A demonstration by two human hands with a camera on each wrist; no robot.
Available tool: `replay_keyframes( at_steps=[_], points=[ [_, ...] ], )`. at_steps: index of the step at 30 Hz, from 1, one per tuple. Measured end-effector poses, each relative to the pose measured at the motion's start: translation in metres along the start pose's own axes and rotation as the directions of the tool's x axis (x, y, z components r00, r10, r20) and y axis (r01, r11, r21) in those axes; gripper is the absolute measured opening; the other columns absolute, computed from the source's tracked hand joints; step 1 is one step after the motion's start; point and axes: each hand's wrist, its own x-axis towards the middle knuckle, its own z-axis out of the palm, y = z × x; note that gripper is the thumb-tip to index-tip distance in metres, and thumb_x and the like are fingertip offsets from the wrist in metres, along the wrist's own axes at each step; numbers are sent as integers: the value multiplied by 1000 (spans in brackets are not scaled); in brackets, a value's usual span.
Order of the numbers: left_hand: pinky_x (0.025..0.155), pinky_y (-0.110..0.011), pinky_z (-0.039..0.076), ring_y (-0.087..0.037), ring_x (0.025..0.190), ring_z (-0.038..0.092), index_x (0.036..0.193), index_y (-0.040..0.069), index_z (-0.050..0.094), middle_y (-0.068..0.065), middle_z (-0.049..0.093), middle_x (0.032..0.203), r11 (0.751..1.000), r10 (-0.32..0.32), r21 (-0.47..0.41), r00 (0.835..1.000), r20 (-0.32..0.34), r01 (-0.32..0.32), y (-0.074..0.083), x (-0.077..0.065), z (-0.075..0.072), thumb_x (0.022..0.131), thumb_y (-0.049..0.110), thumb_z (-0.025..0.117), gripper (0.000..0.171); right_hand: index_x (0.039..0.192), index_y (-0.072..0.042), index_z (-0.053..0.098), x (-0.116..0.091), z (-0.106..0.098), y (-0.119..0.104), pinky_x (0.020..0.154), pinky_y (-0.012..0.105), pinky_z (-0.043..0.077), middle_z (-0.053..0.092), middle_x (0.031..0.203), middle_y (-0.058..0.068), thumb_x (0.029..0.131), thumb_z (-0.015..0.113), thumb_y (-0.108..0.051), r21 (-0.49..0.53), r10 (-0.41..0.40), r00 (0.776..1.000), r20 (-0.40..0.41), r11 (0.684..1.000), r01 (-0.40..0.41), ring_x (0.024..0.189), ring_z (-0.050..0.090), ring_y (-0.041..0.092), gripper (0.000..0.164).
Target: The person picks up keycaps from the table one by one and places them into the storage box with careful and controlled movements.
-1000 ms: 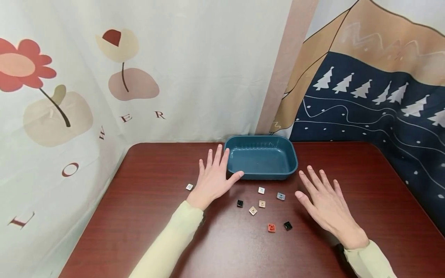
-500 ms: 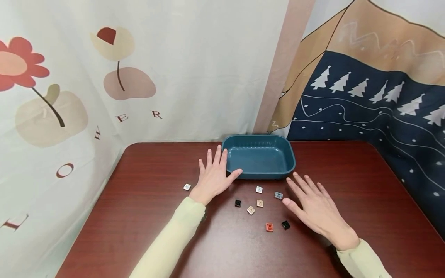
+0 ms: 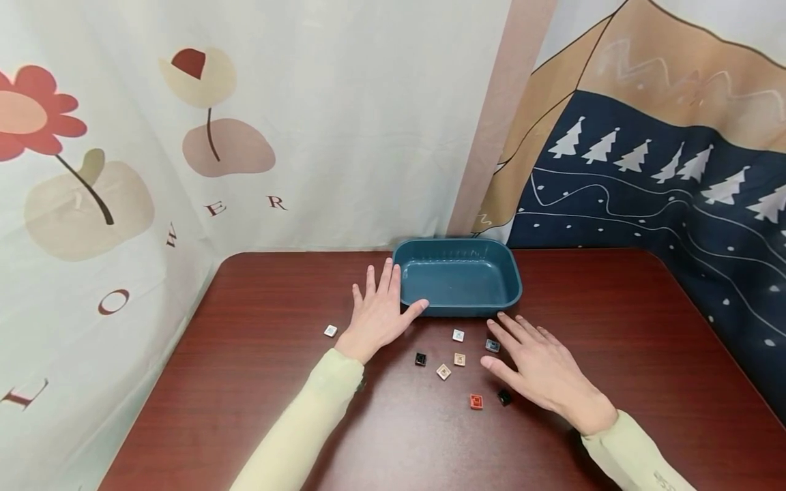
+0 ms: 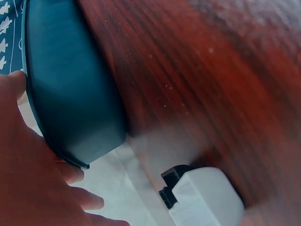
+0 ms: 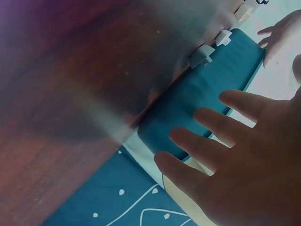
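Small square keycaps lie scattered on the brown table. My right hand (image 3: 543, 368), fingers straight, hovers low with its index fingertip beside the grey-blue keycap (image 3: 492, 346). Its thumb points toward the beige keycap (image 3: 459, 359), and a black keycap (image 3: 504, 397) lies below that thumb. Holding nothing, my left hand (image 3: 377, 317) has its fingers spread at the left rim of the dark teal basin (image 3: 460, 312); the thumb overlaps the basin's front edge. In the left wrist view, a white piece with a black part (image 4: 207, 197) lies near the hand.
A white keycap (image 3: 330, 331) lies left of the left wrist. Another white one (image 3: 458, 335), a black one (image 3: 420, 359), a second beige one (image 3: 443, 372) and a red one (image 3: 476, 402) lie between the hands. Printed curtains (image 3: 356, 123) hang behind the table's back edge.
My right hand has moved left and slightly down, toward the grey-blue keycap. My left hand has stayed at the basin. The view has shifted slightly.
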Motion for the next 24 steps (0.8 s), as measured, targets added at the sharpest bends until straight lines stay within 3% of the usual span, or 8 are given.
replay_keyframes(
  at_steps=[10, 24],
  points=[
    [118, -71, 15, -44, 157, 7, 166, 6, 16, -9, 7, 174, 1000, 1, -15, 1000, -11, -1, 0, -2, 1, 99, 75, 41, 99, 144, -7, 62, 4, -1, 1, 99, 55, 52, 58, 146, 17, 100, 66, -42, -39, -75, 996, -37, 997, 74, 126, 62, 36, 57],
    [118, -70, 16, -42, 158, 5, 167, 8, 14, -7, 5, 174, 999, -10, -39, 1000, 3, 10, 1, -2, 1, 98, 76, 41, 100, 129, -9, 72, 11, -2, -2, 75, 48, 59, 70, 123, 11, 92, 79, -27, -71, -127, 991, -31, 990, 124, 101, 72, 29, 42]
  ],
)
